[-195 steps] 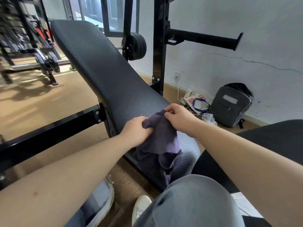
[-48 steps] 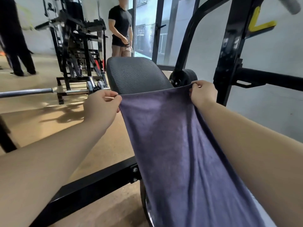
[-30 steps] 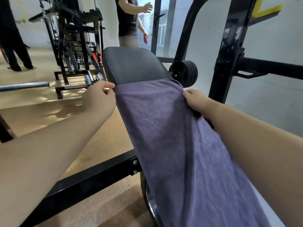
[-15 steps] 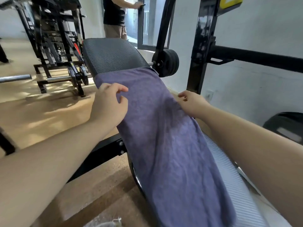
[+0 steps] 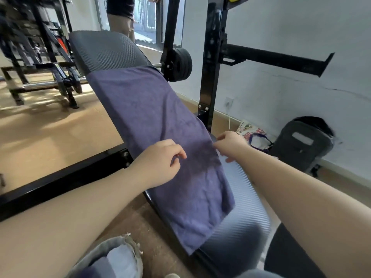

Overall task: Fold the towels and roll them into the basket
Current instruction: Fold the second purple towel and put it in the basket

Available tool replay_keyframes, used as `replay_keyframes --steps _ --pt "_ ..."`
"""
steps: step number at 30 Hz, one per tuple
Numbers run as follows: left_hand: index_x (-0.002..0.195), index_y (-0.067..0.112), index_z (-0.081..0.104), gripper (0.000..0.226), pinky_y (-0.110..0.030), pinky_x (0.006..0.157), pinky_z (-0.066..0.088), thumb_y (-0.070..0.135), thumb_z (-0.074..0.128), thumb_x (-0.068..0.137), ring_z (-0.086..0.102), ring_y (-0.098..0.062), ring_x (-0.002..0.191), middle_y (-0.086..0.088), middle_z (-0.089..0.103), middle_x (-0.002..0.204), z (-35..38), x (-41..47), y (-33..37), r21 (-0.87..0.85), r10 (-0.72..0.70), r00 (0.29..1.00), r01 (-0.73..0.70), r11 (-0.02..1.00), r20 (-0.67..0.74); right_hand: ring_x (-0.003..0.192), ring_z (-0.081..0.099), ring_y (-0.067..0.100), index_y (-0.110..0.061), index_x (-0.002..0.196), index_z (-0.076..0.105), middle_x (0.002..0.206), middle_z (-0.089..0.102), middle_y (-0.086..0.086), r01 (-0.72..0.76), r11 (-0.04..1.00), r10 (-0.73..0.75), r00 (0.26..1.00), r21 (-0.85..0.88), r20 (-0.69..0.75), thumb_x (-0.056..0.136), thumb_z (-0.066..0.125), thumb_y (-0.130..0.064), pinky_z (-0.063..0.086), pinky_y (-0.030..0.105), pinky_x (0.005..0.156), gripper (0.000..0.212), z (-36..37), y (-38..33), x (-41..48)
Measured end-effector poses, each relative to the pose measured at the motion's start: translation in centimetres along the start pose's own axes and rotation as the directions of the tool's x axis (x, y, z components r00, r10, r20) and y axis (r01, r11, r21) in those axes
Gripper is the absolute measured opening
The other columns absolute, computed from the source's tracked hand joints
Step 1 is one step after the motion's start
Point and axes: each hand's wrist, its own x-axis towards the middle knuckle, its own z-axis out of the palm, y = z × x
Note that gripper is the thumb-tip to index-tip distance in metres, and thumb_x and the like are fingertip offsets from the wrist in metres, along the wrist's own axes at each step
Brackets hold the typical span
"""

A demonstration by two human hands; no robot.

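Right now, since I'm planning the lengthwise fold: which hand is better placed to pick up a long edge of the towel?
Probably the right hand: its fingertips meet the right edge of the towel on the bench pad. The left hand lies further in, over the cloth.

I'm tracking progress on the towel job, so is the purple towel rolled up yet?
No, the purple towel lies spread flat along the bench pad, the left hand and right hand at its side edges.

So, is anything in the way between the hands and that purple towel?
Nothing visible. The left hand and the right hand are at the side edges of the purple towel, which lies spread on the weight bench. The basket is out of view.
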Motion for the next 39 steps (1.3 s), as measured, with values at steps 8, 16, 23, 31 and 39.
replay_keyframes --steps 8,16,23,31,39 --pt "0.123 0.037 0.065 0.031 -0.038 0.099 0.04 0.031 0.052 0.095 0.054 -0.018 0.116 0.01 0.058 0.126 2.5 -2.4 2.5 0.261 0.021 0.981 -0.072 0.963 0.192 0.098 0.066 0.027 -0.01 0.104 0.068 0.103 0.069 0.013 -0.143 0.974 0.123 0.985 0.176 0.122 0.084 0.069 -0.015 0.063 0.039 0.066 0.021 1.6 3.2 -3.5" --pt "0.125 0.039 0.064 0.035 -0.038 0.112 0.029 0.035 0.056 0.092 0.047 -0.016 0.128 0.01 0.054 0.129 3.9 -4.0 3.9 0.285 0.038 0.97 -0.108 0.953 0.239 0.086 0.065 0.027 -0.006 0.099 0.066 0.1 0.068 0.014 -0.251 0.957 0.219 0.954 0.146 0.207 0.08 0.075 -0.017 0.059 0.036 0.059 0.024 3.2 4.7 -5.7" --pt "0.133 0.036 0.054 0.043 -0.042 0.11 0.035 0.037 0.053 0.09 0.05 -0.02 0.124 0.007 0.054 0.129 3.8 -4.4 4.5 0.316 0.007 0.967 -0.09 0.944 0.256 0.08 0.058 0.016 -0.021 0.083 0.067 0.081 0.066 -0.006 0.182 0.97 -0.187 0.982 0.164 0.019 0.092 0.062 -0.026 0.044 0.029 0.07 0.012 4.3 3.8 -7.2" --pt "0.138 0.034 0.049 0.047 -0.043 0.112 0.033 0.036 0.052 0.092 0.048 -0.021 0.128 0.007 0.052 0.134 3.4 -4.8 4.5 0.308 -0.002 0.962 -0.086 0.948 0.272 0.081 0.064 0.021 -0.013 0.111 0.066 0.103 0.065 0.005 0.01 0.851 -0.13 0.973 0.524 0.193 0.091 0.062 0.003 0.061 0.046 0.078 0.026 4.2 3.7 -7.4" --pt "0.141 0.03 0.052 0.049 -0.043 0.117 0.025 0.037 0.053 0.092 0.038 -0.021 0.138 0.003 0.047 0.144 3.5 -5.2 4.8 0.349 0.009 0.955 -0.117 0.93 0.296 0.074 0.065 0.024 -0.013 0.117 0.065 0.091 0.074 0.014 -0.049 0.915 -0.051 0.971 0.401 0.235 0.083 0.077 -0.011 0.061 0.039 0.071 0.037 4.6 3.5 -6.8"
